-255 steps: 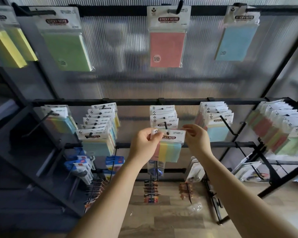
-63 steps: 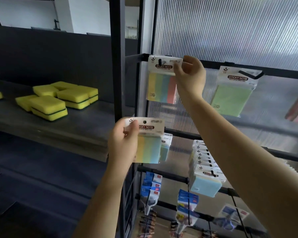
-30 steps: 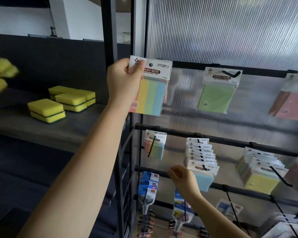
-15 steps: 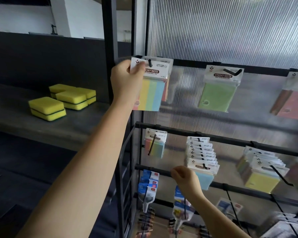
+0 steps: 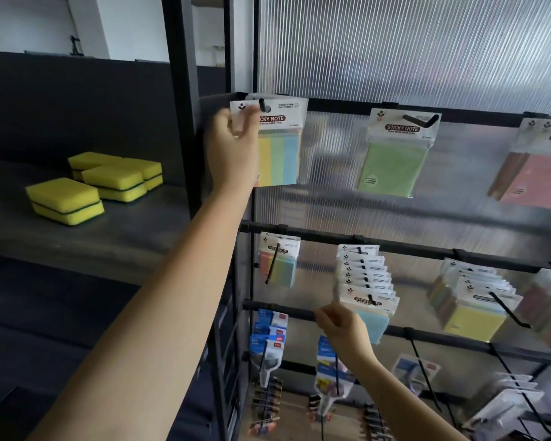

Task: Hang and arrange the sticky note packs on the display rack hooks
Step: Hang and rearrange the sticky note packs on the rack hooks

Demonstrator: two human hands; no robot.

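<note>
My left hand (image 5: 233,151) pinches the top left corner of a multi-colour sticky note pack (image 5: 280,154), thumb on its white header. The pack hangs on the leftmost top hook (image 5: 262,105), whose tip pokes through the header hole, and another pack's header shows just behind it. My right hand (image 5: 344,329) is lower, fingers curled at the bottom left corner of the front pack in a row of blue sticky note packs (image 5: 366,281) on the second rail. Whether it grips that pack is unclear.
A green pack (image 5: 395,160) and a pink pack (image 5: 535,179) hang on the top rail to the right. The second rail carries one small multi-colour pack (image 5: 279,265) and yellow packs (image 5: 471,313). Yellow sponges (image 5: 67,198) lie on the dark shelf beyond the black post (image 5: 185,90).
My left hand raised the multi-colour pack from mid height to the top left hook and slid it on. My right hand dropped from that hook to the blue packs and stays there.
</note>
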